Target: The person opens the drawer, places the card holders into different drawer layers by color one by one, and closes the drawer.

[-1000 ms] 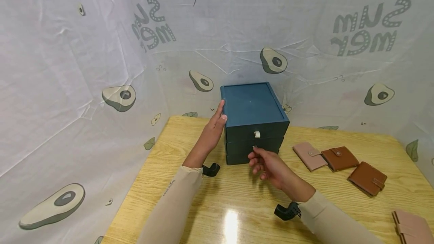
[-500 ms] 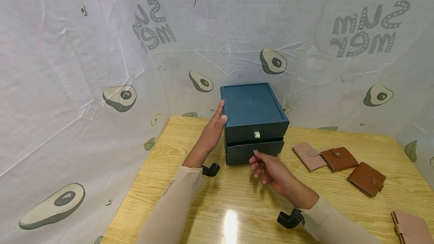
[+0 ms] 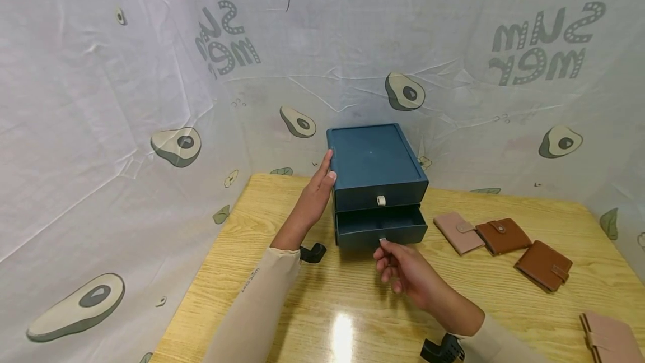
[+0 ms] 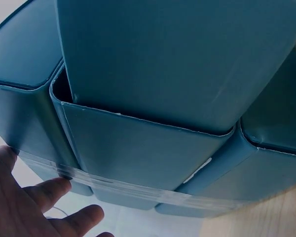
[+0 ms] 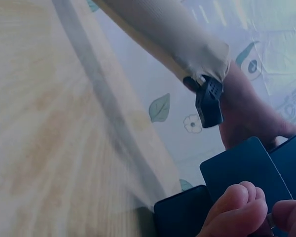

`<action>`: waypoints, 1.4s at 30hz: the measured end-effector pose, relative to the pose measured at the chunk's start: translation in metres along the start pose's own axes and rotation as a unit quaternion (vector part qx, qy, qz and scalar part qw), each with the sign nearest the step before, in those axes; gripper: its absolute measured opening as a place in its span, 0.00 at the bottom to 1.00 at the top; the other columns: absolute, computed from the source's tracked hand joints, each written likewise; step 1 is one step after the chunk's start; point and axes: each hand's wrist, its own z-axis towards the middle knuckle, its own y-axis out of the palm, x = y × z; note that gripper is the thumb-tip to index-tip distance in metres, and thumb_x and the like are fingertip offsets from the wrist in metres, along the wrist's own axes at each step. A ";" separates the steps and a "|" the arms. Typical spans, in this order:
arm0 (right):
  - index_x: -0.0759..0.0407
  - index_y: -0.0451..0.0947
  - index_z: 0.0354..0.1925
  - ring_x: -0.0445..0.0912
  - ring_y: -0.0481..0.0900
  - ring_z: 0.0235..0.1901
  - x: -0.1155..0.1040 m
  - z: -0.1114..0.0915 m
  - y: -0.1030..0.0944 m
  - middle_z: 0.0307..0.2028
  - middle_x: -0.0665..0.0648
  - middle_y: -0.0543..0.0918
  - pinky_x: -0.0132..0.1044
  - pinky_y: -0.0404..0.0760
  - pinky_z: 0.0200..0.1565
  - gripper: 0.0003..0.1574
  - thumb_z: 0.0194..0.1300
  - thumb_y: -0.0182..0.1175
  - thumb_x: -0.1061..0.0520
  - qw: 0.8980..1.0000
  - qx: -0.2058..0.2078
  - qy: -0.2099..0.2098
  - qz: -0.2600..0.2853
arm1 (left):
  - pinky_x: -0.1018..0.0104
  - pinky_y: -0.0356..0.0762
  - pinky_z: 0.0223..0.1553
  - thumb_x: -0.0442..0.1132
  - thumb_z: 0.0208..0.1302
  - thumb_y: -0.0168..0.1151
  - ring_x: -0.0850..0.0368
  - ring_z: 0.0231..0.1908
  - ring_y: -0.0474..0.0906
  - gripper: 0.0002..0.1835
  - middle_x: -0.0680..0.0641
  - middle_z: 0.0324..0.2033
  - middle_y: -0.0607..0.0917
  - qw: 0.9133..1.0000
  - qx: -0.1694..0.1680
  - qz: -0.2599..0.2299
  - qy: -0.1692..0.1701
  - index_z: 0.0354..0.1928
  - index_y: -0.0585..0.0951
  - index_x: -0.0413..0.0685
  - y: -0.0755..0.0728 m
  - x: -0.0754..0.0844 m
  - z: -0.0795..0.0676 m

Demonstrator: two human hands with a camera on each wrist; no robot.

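Observation:
A dark blue two-drawer box (image 3: 373, 156) stands at the back of the table. Its lower drawer (image 3: 360, 238) is pulled partway out and its inside looks bare; the upper drawer (image 3: 355, 199) is closed, with a white tab in front. My right hand (image 3: 408, 273) pinches the small pull tab of the lower drawer between thumb and finger. My left hand (image 3: 313, 200) rests with straight fingers against the box's left side. The left wrist view has its fingers (image 4: 49, 192) spread by the blue side wall.
To the right lie a pink wallet (image 3: 457, 232), a brown wallet (image 3: 503, 236) and another brown wallet (image 3: 543, 265). A second pink wallet (image 3: 612, 338) is near the front right. A printed curtain (image 3: 126, 71) surrounds the wooden table (image 3: 312, 318).
The lower drawer has slid out toward me from closed, my right hand drawing back with its tab. My left hand has stayed against the box.

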 end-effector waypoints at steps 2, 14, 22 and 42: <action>0.57 0.81 0.45 0.41 0.79 0.26 0.002 -0.005 0.001 0.33 0.50 0.82 0.29 0.72 0.20 0.27 0.86 0.51 0.37 1.000 -0.006 0.002 0.003 | 0.34 0.45 0.82 0.66 0.86 0.36 0.49 0.86 0.43 0.37 0.59 0.87 0.45 1.000 0.001 0.000 0.001 0.89 0.43 0.73 0.000 0.000 0.000; 0.55 0.81 0.43 0.41 0.80 0.26 0.018 -0.033 0.006 0.34 0.50 0.83 0.29 0.72 0.19 0.27 0.84 0.53 0.35 1.000 -0.009 0.016 0.000 | 0.36 0.46 0.82 0.63 0.87 0.37 0.50 0.86 0.43 0.36 0.60 0.87 0.45 1.000 0.006 0.004 0.009 0.89 0.42 0.74 0.001 -0.003 0.001; 0.58 0.81 0.44 0.41 0.80 0.25 0.029 -0.051 0.010 0.33 0.50 0.83 0.29 0.72 0.19 0.29 0.83 0.54 0.34 1.000 -0.005 0.013 0.003 | 0.35 0.46 0.82 0.64 0.87 0.37 0.49 0.86 0.43 0.36 0.60 0.87 0.45 1.000 0.003 0.002 0.005 0.89 0.43 0.75 0.001 -0.001 0.000; 0.57 0.81 0.44 0.39 0.79 0.26 0.050 -0.073 0.011 0.33 0.50 0.83 0.27 0.73 0.20 0.27 0.85 0.53 0.37 0.998 -0.039 0.034 0.027 | 0.34 0.46 0.82 0.63 0.87 0.36 0.49 0.86 0.42 0.35 0.60 0.87 0.44 1.000 -0.001 -0.004 0.013 0.88 0.42 0.75 0.000 -0.003 0.000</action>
